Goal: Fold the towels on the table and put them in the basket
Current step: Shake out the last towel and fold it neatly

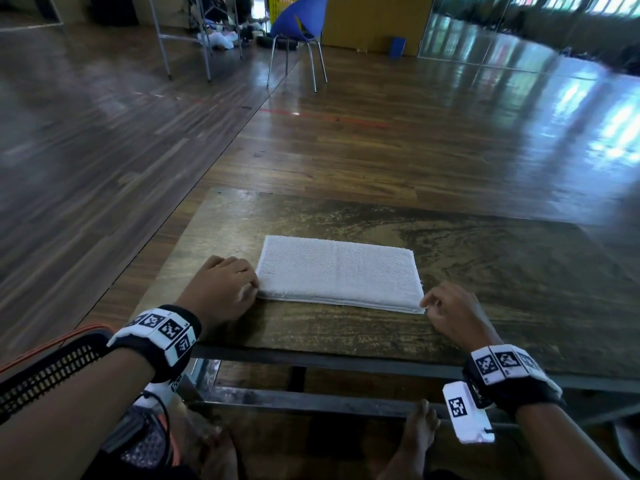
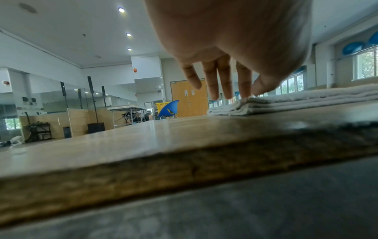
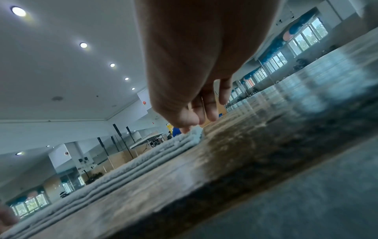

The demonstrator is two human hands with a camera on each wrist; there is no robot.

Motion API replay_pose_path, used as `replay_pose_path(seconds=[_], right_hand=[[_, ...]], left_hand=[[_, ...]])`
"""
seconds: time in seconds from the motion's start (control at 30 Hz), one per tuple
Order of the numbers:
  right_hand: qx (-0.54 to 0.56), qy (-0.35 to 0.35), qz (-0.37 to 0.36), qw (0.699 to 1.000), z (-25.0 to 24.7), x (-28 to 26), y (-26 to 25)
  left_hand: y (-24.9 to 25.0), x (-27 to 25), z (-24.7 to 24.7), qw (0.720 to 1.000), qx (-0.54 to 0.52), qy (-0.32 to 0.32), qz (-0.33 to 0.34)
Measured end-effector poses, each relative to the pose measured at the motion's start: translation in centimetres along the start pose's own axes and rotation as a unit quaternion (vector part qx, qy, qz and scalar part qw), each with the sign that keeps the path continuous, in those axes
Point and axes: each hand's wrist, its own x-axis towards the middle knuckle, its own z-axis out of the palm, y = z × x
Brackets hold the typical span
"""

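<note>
A white towel (image 1: 339, 271), folded into a flat rectangle of several layers, lies on the low wooden table (image 1: 519, 271) near its front edge. My left hand (image 1: 254, 289) is at the towel's near left corner; in the left wrist view its thumb and forefinger (image 2: 248, 96) pinch the bunched corner of the towel (image 2: 296, 101). My right hand (image 1: 426, 303) is at the near right corner, and in the right wrist view its thumb and fingertip (image 3: 189, 127) close on the top layers of the towel (image 3: 122, 165). A black mesh basket (image 1: 52, 368) with an orange rim sits at the lower left under my left forearm.
The table's front edge and metal frame (image 1: 311, 362) run just below my wrists, with my bare foot (image 1: 420, 431) under them. A blue chair (image 1: 298, 22) and a folding table stand far back on the shiny wood floor.
</note>
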Motion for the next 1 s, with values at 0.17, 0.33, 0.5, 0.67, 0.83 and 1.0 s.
replay_pose_path(seconds=[0.17, 0.33, 0.5, 0.67, 0.83, 1.0], right_hand=[[-0.008, 0.012, -0.032, 0.999, 0.4, 0.5, -1.2], [-0.013, -0.045, -0.094, 0.994, 1.9, 1.7, -3.8], [0.019, -0.049, -0.06, 0.997, 2.3, 2.5, -4.2], [0.047, -0.044, -0.048, 0.997, 2.6, 2.2, -4.2], [0.023, -0.04, -0.063, 0.997, 2.4, 1.2, -3.8], [-0.033, -0.041, -0.052, 0.997, 1.8, -0.5, -2.6]], left_hand=[[2.2, 0.8, -0.1, 0.998, -0.055, 0.015, 0.02], [4.8, 2.5, 1.3, 0.993, -0.092, -0.045, 0.062], [5.9, 4.0, 2.1, 0.986, -0.134, -0.102, -0.011], [5.4, 4.2, 2.7, 0.987, -0.127, -0.091, -0.024], [4.2, 3.2, 2.5, 0.983, -0.16, -0.087, 0.002], [2.9, 1.4, 1.8, 0.99, -0.121, -0.074, 0.026]])
